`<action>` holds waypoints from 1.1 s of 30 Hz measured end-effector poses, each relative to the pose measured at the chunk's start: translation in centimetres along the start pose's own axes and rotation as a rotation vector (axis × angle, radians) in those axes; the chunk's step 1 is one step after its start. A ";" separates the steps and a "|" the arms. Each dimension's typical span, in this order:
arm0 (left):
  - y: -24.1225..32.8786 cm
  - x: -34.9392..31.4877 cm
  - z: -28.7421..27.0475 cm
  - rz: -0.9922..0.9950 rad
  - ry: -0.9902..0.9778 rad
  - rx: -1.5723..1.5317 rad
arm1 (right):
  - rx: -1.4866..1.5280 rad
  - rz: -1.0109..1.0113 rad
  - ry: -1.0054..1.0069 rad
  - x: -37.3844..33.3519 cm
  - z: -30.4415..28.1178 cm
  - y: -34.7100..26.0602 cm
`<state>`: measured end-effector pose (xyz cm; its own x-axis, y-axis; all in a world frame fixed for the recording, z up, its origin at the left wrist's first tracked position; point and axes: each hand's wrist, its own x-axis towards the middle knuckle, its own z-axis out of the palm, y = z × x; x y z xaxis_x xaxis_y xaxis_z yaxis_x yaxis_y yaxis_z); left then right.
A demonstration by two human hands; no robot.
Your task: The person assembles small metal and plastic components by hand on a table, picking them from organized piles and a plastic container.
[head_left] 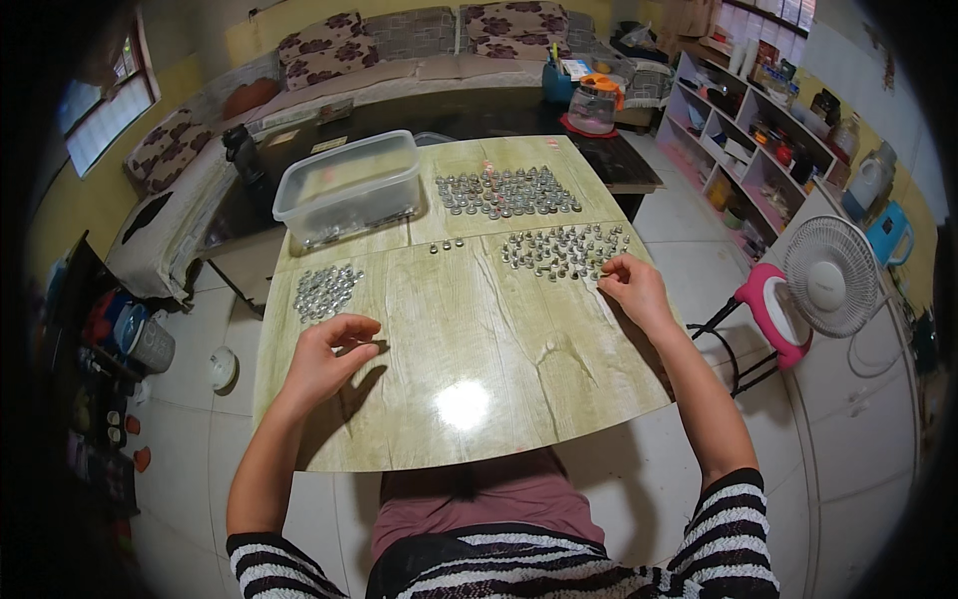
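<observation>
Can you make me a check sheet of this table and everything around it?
Surface: wood-look table, glossy with glare.
Job's things: small shiny metal pieces in a left pile, a right cluster and a far cluster.
Clutter: clear plastic tub.
Hands: left hand pinching something small; right hand at the right cluster.
Cables: fan cord.
Surroundings: white fan, pink stool, sofa, shelves.

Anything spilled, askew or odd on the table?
Nothing spilled. Only oddity: a few small metal pieces sit in a short row alone, apart from the three big clusters. The clear plastic tub sits slightly skewed at the table corner.
</observation>
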<state>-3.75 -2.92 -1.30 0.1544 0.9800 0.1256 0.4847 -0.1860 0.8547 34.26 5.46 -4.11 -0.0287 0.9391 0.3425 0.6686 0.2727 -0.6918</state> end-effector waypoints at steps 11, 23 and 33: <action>-3.0 -1.5 -4.1 -0.050 0.239 -0.101 | 0.035 -0.028 0.095 0.2 0.9 -1.5; -3.6 -2.5 -6.2 -0.176 0.219 0.248 | 0.735 0.258 -0.341 -5.5 1.9 -8.8; -4.0 -2.7 -5.8 -0.171 0.189 0.367 | 0.866 0.286 -0.555 -8.2 4.4 -10.5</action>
<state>-11.10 -4.38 -2.13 -0.0979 0.9884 0.1165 0.7684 0.0007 0.6399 24.24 -4.17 -2.47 -0.4343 0.8962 -0.0905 -0.0451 -0.1220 -0.9915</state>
